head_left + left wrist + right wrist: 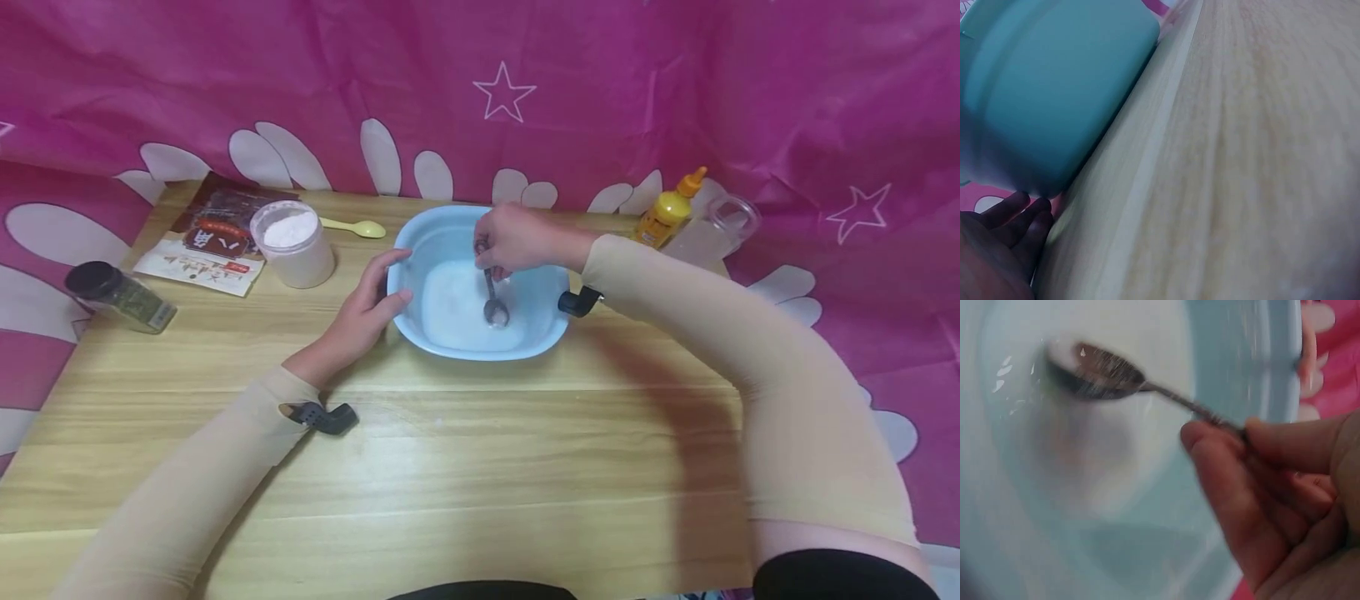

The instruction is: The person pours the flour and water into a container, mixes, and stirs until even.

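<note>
A light-blue plastic basin (pixel 482 353) stands on the table with cloudy whitish liquid inside. My left hand (pixel 363 304) holds its left side, thumb and forefinger at the rim. In the left wrist view, the other fingers (pixel 1019 219) lie against the outside of the basin (pixel 1066 87). My right hand (pixel 517 240) reaches over the basin and pinches the handle of a metal spoon (pixel 496 312). Seen from the right wrist, the spoon's bowl (pixel 1094 372) is low over the liquid, with something white in it; blur hides whether it dips in.
Left of the basin are an open tub of white powder (pixel 296 258), a yellow spoon (pixel 363 227), a food packet (pixel 202 258) and a black-lidded spice jar (pixel 123 296). A yellow squeeze bottle (pixel 666 212) and a clear jug (pixel 708 237) stand at the back right, before a pink curtain (pixel 585 100).
</note>
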Tool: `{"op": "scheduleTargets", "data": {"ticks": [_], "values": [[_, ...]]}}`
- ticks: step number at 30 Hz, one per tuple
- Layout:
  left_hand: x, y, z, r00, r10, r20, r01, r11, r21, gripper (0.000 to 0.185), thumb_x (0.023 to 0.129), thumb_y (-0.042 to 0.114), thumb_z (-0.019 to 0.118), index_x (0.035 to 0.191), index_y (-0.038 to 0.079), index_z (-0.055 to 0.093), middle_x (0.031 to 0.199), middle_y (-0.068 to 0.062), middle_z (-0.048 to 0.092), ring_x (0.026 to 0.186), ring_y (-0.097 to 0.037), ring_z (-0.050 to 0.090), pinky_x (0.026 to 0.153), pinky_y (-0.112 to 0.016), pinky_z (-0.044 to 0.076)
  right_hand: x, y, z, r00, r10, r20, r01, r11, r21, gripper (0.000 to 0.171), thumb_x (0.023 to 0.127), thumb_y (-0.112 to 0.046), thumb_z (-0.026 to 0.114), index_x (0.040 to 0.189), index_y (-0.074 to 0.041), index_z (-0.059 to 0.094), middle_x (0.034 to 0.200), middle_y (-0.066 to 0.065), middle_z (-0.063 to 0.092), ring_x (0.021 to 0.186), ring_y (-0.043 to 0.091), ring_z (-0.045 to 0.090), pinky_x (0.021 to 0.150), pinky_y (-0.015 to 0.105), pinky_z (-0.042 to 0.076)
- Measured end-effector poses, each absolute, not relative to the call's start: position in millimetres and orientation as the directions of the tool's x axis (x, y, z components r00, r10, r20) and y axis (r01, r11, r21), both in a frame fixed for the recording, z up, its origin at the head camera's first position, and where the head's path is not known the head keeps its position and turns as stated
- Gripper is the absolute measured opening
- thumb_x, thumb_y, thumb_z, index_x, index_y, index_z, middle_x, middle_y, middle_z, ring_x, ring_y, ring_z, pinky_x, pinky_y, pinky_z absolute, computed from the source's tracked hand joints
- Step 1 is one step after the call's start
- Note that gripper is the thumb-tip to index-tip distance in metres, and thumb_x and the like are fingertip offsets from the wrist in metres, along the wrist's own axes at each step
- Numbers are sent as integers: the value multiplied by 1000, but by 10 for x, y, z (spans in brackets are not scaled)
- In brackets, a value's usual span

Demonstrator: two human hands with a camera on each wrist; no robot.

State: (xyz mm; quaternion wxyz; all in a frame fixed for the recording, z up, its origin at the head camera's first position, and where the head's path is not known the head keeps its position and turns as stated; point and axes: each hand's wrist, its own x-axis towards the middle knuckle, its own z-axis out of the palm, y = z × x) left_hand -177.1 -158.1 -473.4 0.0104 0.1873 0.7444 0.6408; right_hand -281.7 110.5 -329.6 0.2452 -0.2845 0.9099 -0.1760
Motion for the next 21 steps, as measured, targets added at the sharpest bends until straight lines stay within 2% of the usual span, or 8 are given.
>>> {"op": "scheduleTargets", "data": {"ticks": [2, 4, 8, 11, 15, 19, 21], "values": [[-1770, -1584, -4737, -929, 291, 228, 268, 104, 958, 61, 112, 14, 58, 169, 16, 37, 162, -29, 48, 142, -44, 56, 96, -21, 60, -2755, 1013, -3335, -678, -643, -356, -396, 728, -560, 9, 105, -13, 77, 108, -4, 74, 89, 8, 80, 85, 24, 82, 80, 37, 67], [-1768, -1583, -4743, -928, 290, 234, 272, 99, 957, 61, 112, 13, 57, 169, 15, 36, 163, -28, 47, 144, -44, 55, 98, -21, 59, -2728, 922, -3393, -670, -672, -315, -380, 676, -631, 10, 105, -13, 78, 108, -5, 74, 89, 7, 80, 86, 24, 82, 80, 36, 68], [-1759, -1576, -4766, -926, 292, 239, 275, 86, 958, 61, 112, 12, 57, 169, 14, 35, 163, -29, 47, 145, -45, 54, 101, -21, 58, -2778, 809, -3487, -728, -656, -198, -384, 630, -675, 11, 106, -13, 78, 111, -4, 73, 91, 6, 80, 87, 23, 82, 78, 32, 67], [-1757, -1570, -4780, -926, 292, 241, 275, 81, 958, 61, 112, 12, 57, 169, 14, 36, 162, -30, 47, 145, -46, 54, 99, -22, 60, -2874, 832, -3507, -803, -575, -154, -360, 675, -643, 14, 108, -16, 76, 116, -4, 72, 96, 5, 79, 86, 18, 81, 78, 28, 66], [-1772, -1564, -4776, -925, 296, 236, 275, 99, 956, 60, 113, 14, 57, 169, 15, 36, 166, -27, 45, 148, -42, 52, 104, -24, 58, -2989, 965, -3458, -875, -463, -143, -330, 786, -523, 19, 110, -21, 73, 122, -6, 72, 101, 5, 75, 86, 14, 77, 80, 27, 63], [-1789, -1574, -4761, -929, 297, 220, 264, 117, 957, 60, 113, 17, 58, 169, 17, 37, 166, -26, 45, 148, -40, 52, 104, -23, 57, -2998, 1054, -3363, -853, -487, -187, -400, 841, -365, 15, 109, -19, 74, 116, -6, 76, 96, 5, 76, 81, 16, 75, 78, 31, 59], [-1791, -1582, -4758, -930, 295, 218, 262, 119, 958, 60, 113, 17, 58, 169, 18, 37, 164, -27, 46, 146, -42, 54, 100, -23, 60, -2954, 1043, -3335, -802, -542, -252, -439, 820, -368, 12, 107, -17, 76, 113, -6, 77, 93, 6, 77, 79, 17, 76, 78, 31, 61]]}}
